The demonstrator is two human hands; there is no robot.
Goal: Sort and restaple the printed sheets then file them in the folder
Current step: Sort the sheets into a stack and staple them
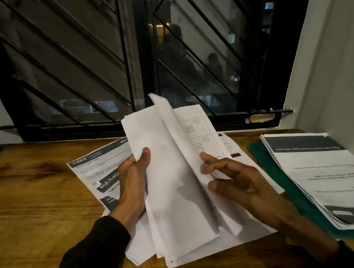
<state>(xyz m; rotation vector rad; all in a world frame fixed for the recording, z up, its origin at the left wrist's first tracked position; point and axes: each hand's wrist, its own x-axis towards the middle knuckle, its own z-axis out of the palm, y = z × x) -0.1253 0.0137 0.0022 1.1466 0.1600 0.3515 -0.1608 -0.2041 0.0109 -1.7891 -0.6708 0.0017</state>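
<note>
My left hand (132, 180) grips the left edge of a bundle of white printed sheets (173, 179), thumb on top, and holds it raised over the table. Some top pages stand folded back, showing a table printed on the page beneath. My right hand (234, 182) rests on that exposed page with fingers spread and nearly straight. Under the bundle lies a loose printed sheet (92, 167) headed 1492. At the right, a green folder (297, 196) lies flat with another stack of printed sheets (329, 172) on top of it.
The wooden table (24, 210) runs to a barred dark window (117, 63) at the back. A white wall (331, 68) closes the right side. A small packet (259, 118) lies on the window sill. More white sheets (242, 159) lie under my right hand.
</note>
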